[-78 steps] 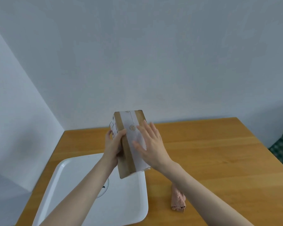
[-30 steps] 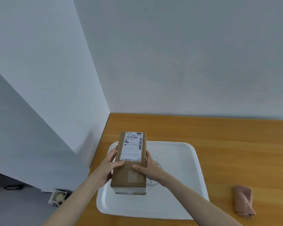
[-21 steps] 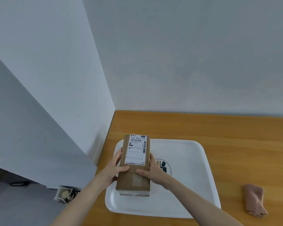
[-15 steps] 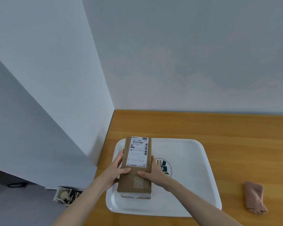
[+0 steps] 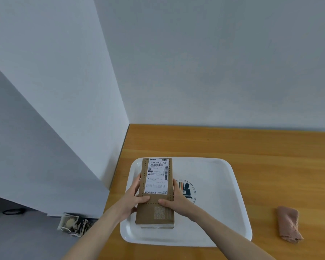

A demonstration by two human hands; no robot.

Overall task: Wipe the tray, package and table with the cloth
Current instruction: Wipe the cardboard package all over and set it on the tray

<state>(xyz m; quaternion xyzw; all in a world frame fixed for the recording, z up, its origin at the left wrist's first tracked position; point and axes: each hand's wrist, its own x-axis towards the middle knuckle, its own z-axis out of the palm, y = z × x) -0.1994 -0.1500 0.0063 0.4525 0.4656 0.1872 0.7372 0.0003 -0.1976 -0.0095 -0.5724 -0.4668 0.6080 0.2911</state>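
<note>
White shipping label (image 5: 157, 178) on the top face of the package (image 5: 155, 225), toward its far end. The top line in large print reads "507 P802 T70". Below it is a barcode, and a second runs down the label's right edge; the digits and fine print are too small to read. The bottom strip carries "抖音商城". Near end of the brown wrap: pale square stamp (image 5: 159, 212), illegible. Tray (image 5: 219, 218) centre: round printed emblem (image 5: 188, 192), partly behind the right hand (image 5: 177, 201), characters not legible.

Pale grey walls (image 5: 214, 62) meet in corner. Wooden table (image 5: 251, 143) fills corner. Grey floor (image 5: 26, 241) at left: crumpled packet (image 5: 73, 224), black cable (image 5: 13, 211).
</note>
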